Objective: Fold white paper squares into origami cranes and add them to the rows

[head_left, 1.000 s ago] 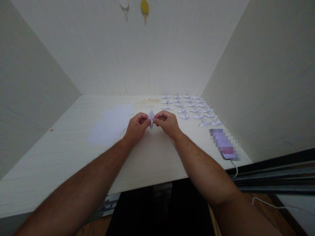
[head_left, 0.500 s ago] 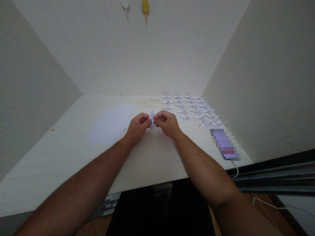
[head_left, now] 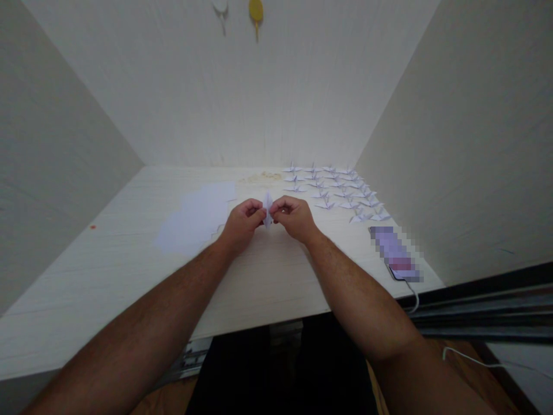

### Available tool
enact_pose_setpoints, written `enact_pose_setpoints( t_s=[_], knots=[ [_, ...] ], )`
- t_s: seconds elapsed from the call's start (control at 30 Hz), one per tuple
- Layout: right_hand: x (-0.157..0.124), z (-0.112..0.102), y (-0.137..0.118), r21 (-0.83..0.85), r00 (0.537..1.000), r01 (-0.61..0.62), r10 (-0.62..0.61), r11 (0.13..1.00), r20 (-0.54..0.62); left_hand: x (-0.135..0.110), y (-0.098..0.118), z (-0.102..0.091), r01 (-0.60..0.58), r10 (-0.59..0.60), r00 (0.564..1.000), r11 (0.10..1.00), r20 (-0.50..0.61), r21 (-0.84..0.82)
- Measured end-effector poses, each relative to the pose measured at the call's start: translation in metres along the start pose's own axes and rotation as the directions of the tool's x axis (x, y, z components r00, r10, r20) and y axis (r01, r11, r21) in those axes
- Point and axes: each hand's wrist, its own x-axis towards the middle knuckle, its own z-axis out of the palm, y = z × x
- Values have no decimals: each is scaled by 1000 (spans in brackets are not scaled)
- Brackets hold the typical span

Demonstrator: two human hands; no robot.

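Observation:
A small folded white paper, narrow and pointed at both ends, stands upright between my two hands above the table. My left hand pinches its left side with thumb and fingers. From the right, my right hand pinches the same paper, fingertips curled in. The fingers cover part of the folds. Flat white paper sheets lie to the left of my left hand. Several folded paper cranes stand in rows beyond my right hand.
A phone, its screen blurred out, lies at the table's right side with a white cable running off the edge. Walls enclose the white table at back and sides. A yellow hook is on the back wall.
Both hands stay in nearly the same place, still pinching the folded paper. The paper has shifted very slightly between the fingers.

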Motion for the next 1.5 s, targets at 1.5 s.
enact_pose_setpoints(
  t_s=[1.5],
  knots=[
    [3,1,4,-36,992,-95,92,995,-88,0,5,-3,-29,49,988,990,-149,138]
  ],
)
